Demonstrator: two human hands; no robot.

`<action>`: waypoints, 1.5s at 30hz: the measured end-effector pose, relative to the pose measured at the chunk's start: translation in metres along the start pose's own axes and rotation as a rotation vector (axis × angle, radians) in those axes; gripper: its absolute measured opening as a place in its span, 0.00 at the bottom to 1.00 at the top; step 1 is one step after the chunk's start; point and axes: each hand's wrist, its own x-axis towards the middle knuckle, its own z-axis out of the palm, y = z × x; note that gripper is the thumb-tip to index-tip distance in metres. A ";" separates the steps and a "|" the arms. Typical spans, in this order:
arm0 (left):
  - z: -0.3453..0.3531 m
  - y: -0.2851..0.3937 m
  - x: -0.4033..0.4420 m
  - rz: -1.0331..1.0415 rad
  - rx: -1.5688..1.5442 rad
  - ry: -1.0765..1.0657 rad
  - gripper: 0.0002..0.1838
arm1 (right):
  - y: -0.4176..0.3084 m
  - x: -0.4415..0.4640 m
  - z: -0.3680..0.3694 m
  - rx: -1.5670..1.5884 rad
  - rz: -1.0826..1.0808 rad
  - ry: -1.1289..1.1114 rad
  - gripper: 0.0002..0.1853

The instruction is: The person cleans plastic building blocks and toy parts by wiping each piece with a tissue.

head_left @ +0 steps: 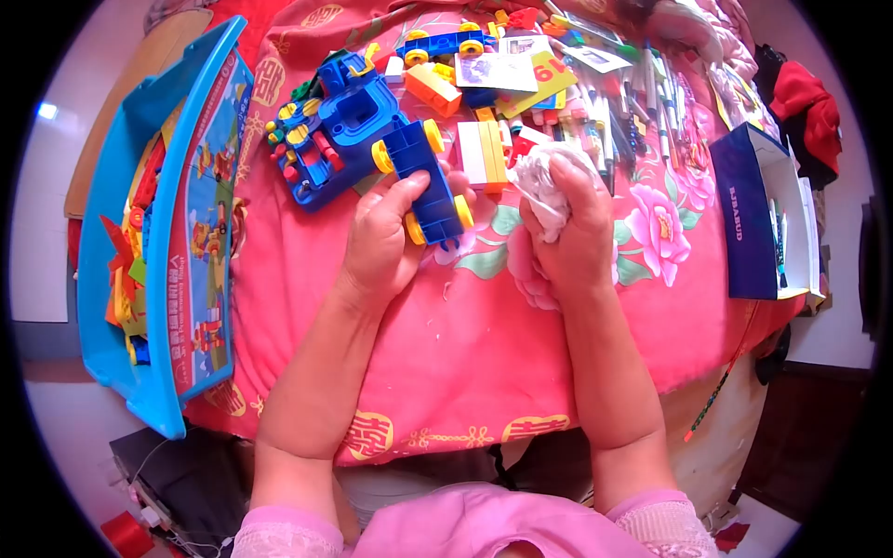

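1. Far left: light-blue bin (174, 251), its wall printed with pictures, at the edge of the red tablecloth (465, 321). Mixed toy pieces (139, 219), red and yellow among them, lie inside.
2. Next, on the cloth: a large blue toy vehicle (358, 116), with smaller red, yellow and green parts at its near end.
3. Left hand (386, 228), just in front of that vehicle: fingers closed, gripping a blue wheeled base (419, 172) with the thumb on its flat blue face. Four yellow wheels show; the base is tilted, its far end near the vehicle.
4. Beyond it, toward the back: another blue base with yellow wheels (445, 45), and an orange block (433, 88).
5. Between the hands, slightly farther off: a white-and-yellow block stack (482, 156).
6. Right hand (579, 219): fingers curled tight round a crumpled white cloth (549, 186), apart from the held base. Cannot tell whether cloth or tissue paper.
7. Behind the right hand: many pens (651, 93), loosely bunched.
8. Far right: open dark-blue box (741, 223), pale inside.
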 end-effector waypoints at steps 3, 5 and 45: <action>-0.001 0.002 -0.002 -0.091 0.014 -0.058 0.17 | -0.003 -0.011 0.018 -0.222 -0.099 0.131 0.10; -0.001 0.003 -0.004 -0.081 0.081 -0.116 0.18 | -0.002 -0.015 0.024 -0.380 -0.193 0.086 0.10; 0.015 -0.009 -0.017 -0.019 0.045 -0.253 0.18 | 0.005 -0.019 0.033 -1.213 -0.821 -0.193 0.20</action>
